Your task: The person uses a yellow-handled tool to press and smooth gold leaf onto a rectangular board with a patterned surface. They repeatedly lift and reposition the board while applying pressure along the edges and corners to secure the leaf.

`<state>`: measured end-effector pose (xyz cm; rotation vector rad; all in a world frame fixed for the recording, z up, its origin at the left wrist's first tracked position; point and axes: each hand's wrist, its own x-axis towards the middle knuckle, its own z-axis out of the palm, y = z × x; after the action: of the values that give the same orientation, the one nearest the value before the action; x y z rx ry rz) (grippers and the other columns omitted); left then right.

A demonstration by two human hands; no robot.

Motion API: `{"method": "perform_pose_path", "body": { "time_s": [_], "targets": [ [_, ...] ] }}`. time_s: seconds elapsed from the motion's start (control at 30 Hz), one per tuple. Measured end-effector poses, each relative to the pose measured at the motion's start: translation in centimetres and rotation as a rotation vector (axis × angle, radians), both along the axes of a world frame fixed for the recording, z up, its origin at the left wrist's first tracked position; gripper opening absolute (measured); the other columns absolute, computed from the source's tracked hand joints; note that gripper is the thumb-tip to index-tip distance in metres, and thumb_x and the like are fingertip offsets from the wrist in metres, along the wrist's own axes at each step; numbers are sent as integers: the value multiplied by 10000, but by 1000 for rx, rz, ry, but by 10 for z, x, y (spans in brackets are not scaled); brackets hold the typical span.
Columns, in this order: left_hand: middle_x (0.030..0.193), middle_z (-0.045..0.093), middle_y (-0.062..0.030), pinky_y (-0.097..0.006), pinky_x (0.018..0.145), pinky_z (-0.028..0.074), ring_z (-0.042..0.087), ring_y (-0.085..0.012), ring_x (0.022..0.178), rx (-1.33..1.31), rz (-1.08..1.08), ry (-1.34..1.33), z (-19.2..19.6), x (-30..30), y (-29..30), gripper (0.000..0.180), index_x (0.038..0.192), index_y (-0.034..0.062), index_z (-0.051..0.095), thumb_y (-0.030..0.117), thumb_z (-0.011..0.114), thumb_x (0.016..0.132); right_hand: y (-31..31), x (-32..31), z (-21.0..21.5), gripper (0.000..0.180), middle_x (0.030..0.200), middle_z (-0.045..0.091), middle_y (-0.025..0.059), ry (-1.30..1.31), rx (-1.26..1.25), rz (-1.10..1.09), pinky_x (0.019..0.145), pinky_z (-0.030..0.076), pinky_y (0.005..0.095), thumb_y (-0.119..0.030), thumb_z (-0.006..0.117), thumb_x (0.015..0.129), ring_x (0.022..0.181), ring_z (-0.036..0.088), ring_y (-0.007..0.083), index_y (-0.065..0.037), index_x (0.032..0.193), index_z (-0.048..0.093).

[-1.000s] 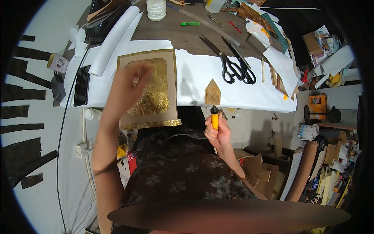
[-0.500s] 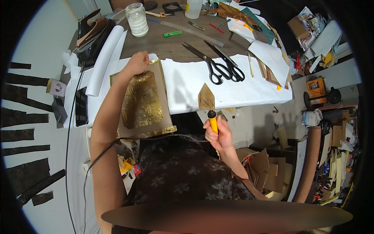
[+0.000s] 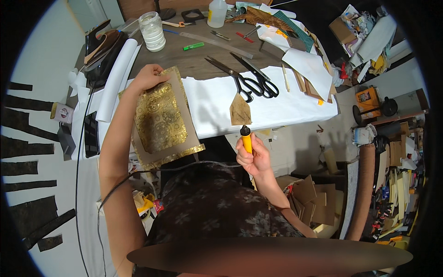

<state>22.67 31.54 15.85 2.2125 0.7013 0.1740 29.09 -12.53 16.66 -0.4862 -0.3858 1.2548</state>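
Observation:
My left hand (image 3: 152,78) pinches the far edge of a beige panel (image 3: 190,119) trimmed with gold strips. A gold embossed sheet (image 3: 161,117) with darker patches fills its middle. The panel is tilted at the table's near edge, partly over my lap. In my right hand (image 3: 256,157), fingers wrap the yellow handle of a corded hand iron (image 3: 247,142). Its flat, spade-shaped brown tip (image 3: 240,111) points up and away, apart from the panel. A braided cord (image 3: 184,166) runs from that hand across my front, over my left forearm.
White paper (image 3: 212,106) covers the near tabletop. Two black-handled scissors (image 3: 251,83) lie beyond the iron. A paper roll (image 3: 117,78), a clothes iron (image 3: 99,51) and a jar (image 3: 152,34) stand left. A phone (image 3: 91,134) lies near the left edge. Cardboard pieces (image 3: 311,198) lean below right.
The panel has turned slightly, its far right corner now raised beside my left hand. My right hand still holds the iron upright, with its tip turned a little. The whole view has shifted slightly.

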Motion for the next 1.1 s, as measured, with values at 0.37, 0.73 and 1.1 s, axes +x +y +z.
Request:
{"method": "perform_pose_path", "body": {
  "time_s": [0.37,0.73,1.1],
  "targets": [
    [653,533,74,-251,546,323,403,-31,602,-203,-285,51,117,-39,-23,235,749,52,583,48,789,861,3,4,8,558,608,396,-9,-16,69,64,425,234,225,-383,305,1133,450,265,59,85,1078,605],
    [742,588,29,-238,674,434,489,-46,737,6,-377,-296,249,-103,-124,168,871,-60,655,48,784,858,35,32,96,190,725,498,-29,-674,-2,-394,461,226,205,-249,564,1073,528,344,36,-59,1070,570],
    [645,481,-14,-276,610,381,423,-84,651,197,-471,-361,257,-102,-134,274,753,-47,593,119,790,846,67,13,95,209,721,510,-8,-680,56,-291,460,226,203,-259,580,1063,549,374,45,-51,1040,572]
  ]
}}
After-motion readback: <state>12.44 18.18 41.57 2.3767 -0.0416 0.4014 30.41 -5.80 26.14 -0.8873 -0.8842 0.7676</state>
